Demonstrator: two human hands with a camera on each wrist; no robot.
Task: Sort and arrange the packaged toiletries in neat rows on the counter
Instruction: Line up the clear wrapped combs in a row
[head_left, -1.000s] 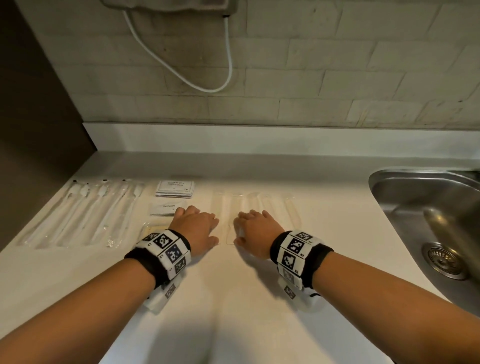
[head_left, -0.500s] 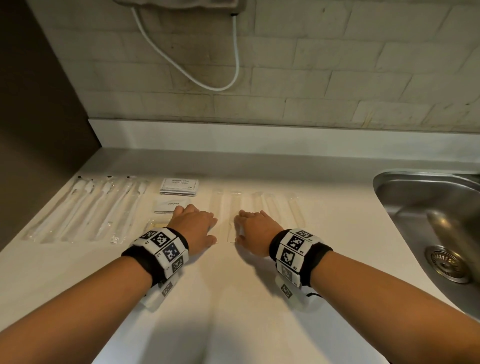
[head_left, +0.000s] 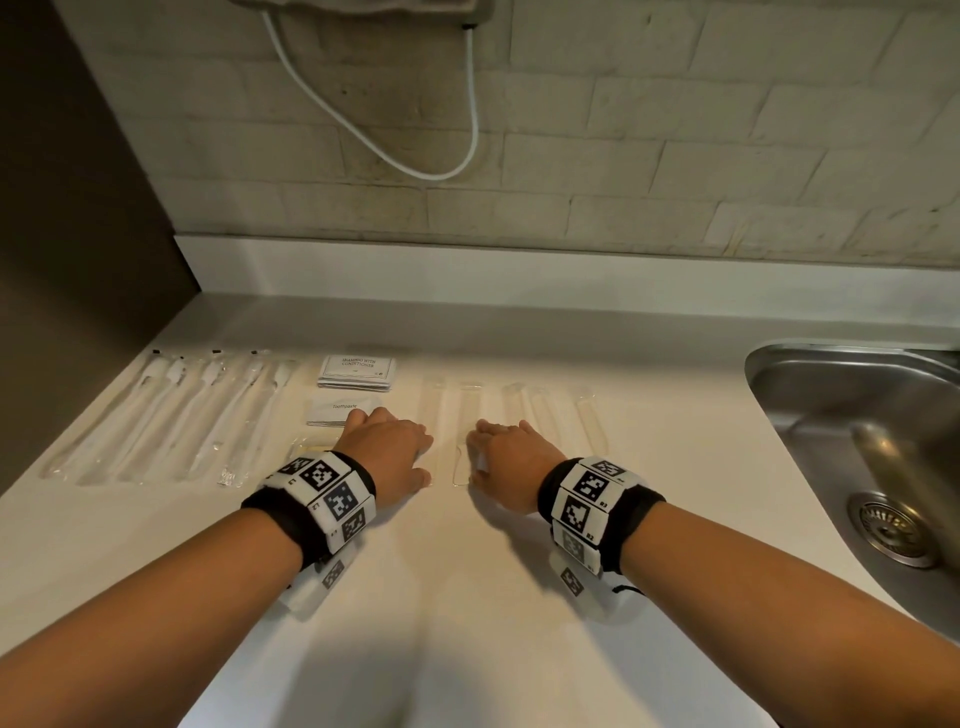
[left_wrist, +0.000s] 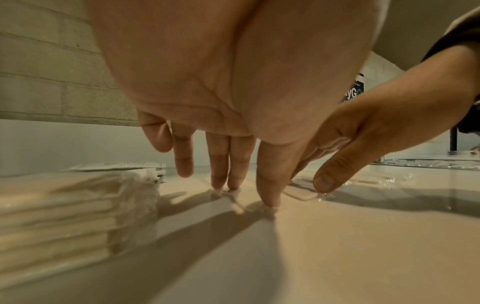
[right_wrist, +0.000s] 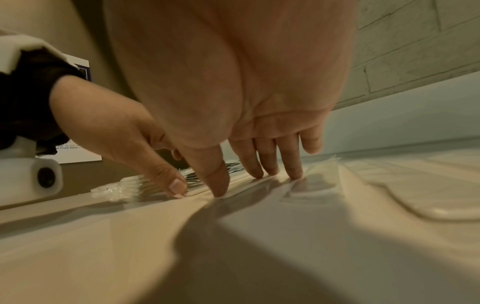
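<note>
Several wrapped toothbrushes (head_left: 171, 421) lie in a row at the counter's left. To their right sit a stack of shampoo sachets (head_left: 356, 371), toothpaste sachets (head_left: 332, 411) and a flat pack stack (left_wrist: 64, 216). Several clear narrow packets (head_left: 540, 415) lie in a row in the middle. My left hand (head_left: 395, 452) rests with straight fingertips (left_wrist: 269, 197) on one clear packet (head_left: 430, 415). My right hand (head_left: 506, 462) presses straight fingertips (right_wrist: 221, 190) on the neighbouring clear packet (head_left: 465, 431). Neither hand holds anything.
A steel sink (head_left: 857, 447) is set into the counter at the right. A tiled wall with a white upstand (head_left: 519, 270) closes the back; a white cable (head_left: 384, 150) hangs on it. A dark panel (head_left: 78, 234) borders the left.
Both hands stay on the clear packets in the same place; only the head view shifts slightly.
</note>
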